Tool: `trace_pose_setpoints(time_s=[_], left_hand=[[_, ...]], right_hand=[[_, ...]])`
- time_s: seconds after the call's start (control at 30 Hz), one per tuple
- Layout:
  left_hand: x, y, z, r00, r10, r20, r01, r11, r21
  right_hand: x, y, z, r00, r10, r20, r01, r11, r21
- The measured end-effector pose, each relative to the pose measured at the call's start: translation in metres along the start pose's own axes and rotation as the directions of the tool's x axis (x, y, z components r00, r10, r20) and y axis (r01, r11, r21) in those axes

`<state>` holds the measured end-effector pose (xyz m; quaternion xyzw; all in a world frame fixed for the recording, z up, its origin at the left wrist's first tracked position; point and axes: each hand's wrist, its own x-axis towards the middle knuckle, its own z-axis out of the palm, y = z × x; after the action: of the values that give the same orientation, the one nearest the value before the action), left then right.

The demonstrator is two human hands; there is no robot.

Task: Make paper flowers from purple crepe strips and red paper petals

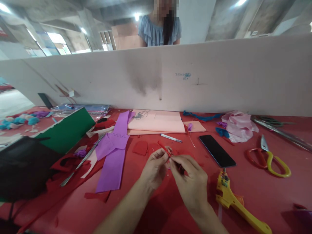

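My left hand (154,169) and my right hand (191,183) meet over the red table (258,191), fingertips pinched together on a small red paper piece (164,148). The piece is thin and partly hidden by my fingers. Red cut-out shapes (140,148) lie just beyond my hands. A white pen (171,138) rests a little further back.
A black phone (216,150) lies right of my hands, a yellow glue gun (235,203) nearer, red-and-yellow scissors (269,157) further right. Purple paper strips (114,152), green sheet (67,131), black sheet (21,167) and pink paper (156,123) lie left and behind. A person (159,27) stands beyond the grey partition (219,74).
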<state>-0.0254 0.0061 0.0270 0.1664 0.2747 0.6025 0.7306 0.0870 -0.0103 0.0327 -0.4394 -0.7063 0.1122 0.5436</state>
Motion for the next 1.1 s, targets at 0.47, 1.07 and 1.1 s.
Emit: trace_pose_setpoints(time_s=[0.47,1.07,1.1], left_hand=[[0.0,0.001,-0.001,0.99,0.121,0.075,-0.126,0.99,0.063],[-0.002,0.018,-0.004,0.994,0.029,0.103,-0.047,0.984,0.173],[-0.003,0.019,-0.004,0.994,0.03,0.106,-0.049,0.982,0.182]], right_hand=[[0.0,-0.004,-0.001,0.951,0.289,0.106,-0.308,0.913,0.267],[0.005,-0.01,-0.006,0.982,0.188,0.032,-0.19,0.948,0.254],[0.005,-0.009,-0.006,0.982,0.188,0.024,-0.188,0.948,0.257]])
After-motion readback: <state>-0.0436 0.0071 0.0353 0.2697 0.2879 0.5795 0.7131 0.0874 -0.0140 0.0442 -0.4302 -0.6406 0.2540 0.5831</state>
